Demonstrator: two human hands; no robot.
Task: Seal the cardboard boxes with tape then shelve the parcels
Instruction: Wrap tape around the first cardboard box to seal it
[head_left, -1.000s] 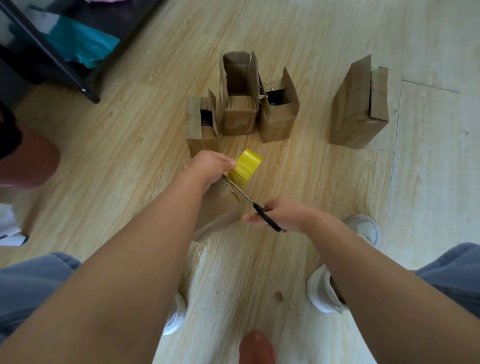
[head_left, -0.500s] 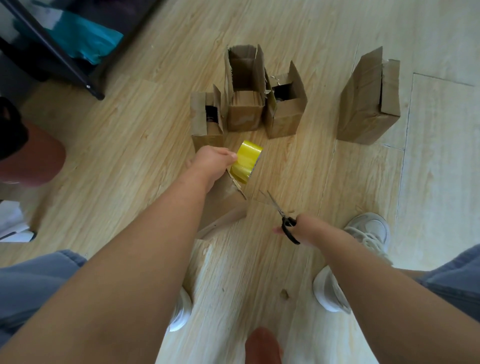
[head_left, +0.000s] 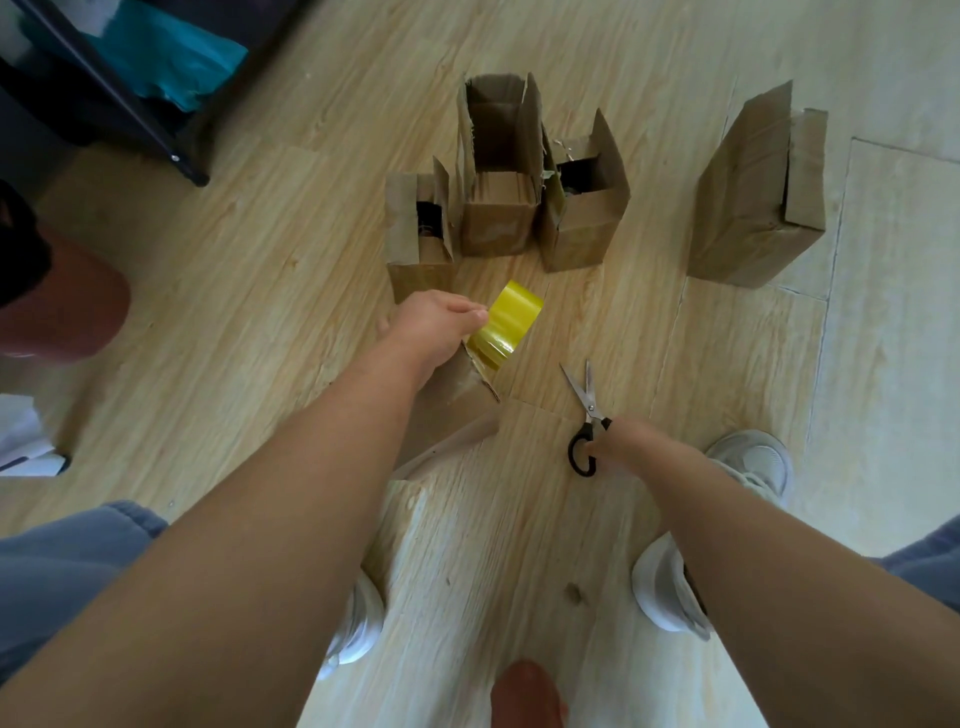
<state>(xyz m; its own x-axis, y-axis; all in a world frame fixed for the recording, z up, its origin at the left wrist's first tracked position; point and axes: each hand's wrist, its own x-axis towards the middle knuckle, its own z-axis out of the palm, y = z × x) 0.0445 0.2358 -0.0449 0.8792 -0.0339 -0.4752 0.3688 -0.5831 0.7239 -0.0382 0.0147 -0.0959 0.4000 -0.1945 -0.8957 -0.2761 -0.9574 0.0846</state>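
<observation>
Underfoot, logged pale wood-grain floor (head_left: 260, 291) as sole carrying surface.

Found toward far side of floor, close together in a row: three cardboard boxes, all standing with top flaps up.
- Small box (head_left: 418, 249), leftmost: dark item seen inside, kind not made out.
- Tall box (head_left: 496, 223), middle: only cardboard seen inside.
- Third box (head_left: 584, 228), rightmost: dark item inside, pale shredded scraps at torn rim.

Found well apart to right of row: large box (head_left: 753, 208), flaps raised, contents hidden.

Found nearest, mostly hidden under left forearm: fifth box (head_left: 457, 400), lying low on floor, contents not visible.

Recorded left hand (head_left: 431, 322) curled round yellow tape roll (head_left: 506, 322), gripping its near side. Roll held at far corner of fifth box, seemingly touching it.

Recorded right hand (head_left: 636, 449) low to right of fifth box, fingers curled about black handles of scissors (head_left: 587, 410). Blades slightly parted, tips aimed toward row. Could not tell whether scissors lay on floor or just above it.

Noted at far-left corner: black shelf frame (head_left: 124, 98) holding teal sheet (head_left: 171, 57).

Noted at near edge: white shoes (head_left: 665, 592).
</observation>
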